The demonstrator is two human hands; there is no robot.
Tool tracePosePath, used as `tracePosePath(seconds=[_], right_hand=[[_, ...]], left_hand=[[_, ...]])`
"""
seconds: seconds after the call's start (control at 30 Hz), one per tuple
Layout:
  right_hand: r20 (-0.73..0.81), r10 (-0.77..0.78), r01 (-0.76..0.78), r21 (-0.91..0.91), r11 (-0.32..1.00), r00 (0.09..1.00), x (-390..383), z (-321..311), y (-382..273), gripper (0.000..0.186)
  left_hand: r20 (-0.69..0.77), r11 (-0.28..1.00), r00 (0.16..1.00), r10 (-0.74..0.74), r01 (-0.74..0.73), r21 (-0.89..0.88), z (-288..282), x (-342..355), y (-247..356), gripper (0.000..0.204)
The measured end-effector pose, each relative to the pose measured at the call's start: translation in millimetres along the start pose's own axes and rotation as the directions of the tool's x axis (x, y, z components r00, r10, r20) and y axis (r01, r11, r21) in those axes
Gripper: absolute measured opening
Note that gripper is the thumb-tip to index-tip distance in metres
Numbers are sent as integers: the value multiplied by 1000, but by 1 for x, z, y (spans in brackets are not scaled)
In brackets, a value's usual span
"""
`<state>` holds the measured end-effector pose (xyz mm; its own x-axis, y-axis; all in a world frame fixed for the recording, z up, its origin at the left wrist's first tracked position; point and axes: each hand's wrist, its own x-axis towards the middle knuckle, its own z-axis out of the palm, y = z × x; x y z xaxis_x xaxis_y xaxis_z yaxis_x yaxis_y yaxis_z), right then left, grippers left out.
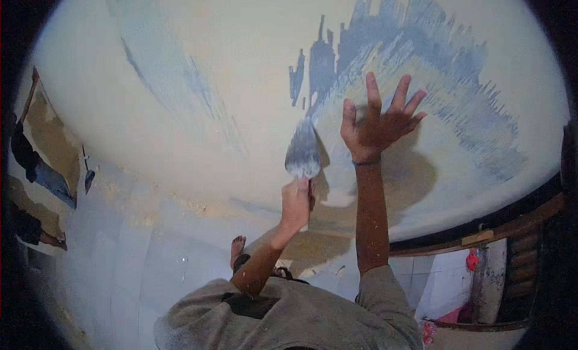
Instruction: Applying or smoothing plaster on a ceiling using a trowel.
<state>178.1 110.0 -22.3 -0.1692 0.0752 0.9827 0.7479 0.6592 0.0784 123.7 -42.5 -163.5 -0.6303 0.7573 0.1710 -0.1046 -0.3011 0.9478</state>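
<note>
My left hand (295, 202) grips a putty knife (304, 151) by its handle, its metal blade against a cream wall (198, 37) with blue-grey patches where the top coat is scraped. To the right of the blade, my right hand (379, 124) is spread with its fingers apart at the wall, over a streaky grey and yellowish area (457, 121), casting a shadow below it. The handle is mostly hidden by my left fingers.
A pale tiled floor (150, 265) with crumbly flakes runs below the wall; my bare foot shows there. At far left are dark and blue fabric shapes (48, 175) and a small bladed tool (89, 180). At lower right are dark wooden framing and a red item (472, 259).
</note>
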Motion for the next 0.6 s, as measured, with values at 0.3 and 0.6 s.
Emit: tracePosePath(seconds=[0.3,0.6], right_hand=[[43,16,-13,-67,998,999,4,1,0,60],[1,-3,3,-47,999,1000,-2,6,4,53]], left_hand=[[62,809,965,255,-248,533,-7,15,-2,58],[62,957,995,73,-87,278,-1,5,16,51]])
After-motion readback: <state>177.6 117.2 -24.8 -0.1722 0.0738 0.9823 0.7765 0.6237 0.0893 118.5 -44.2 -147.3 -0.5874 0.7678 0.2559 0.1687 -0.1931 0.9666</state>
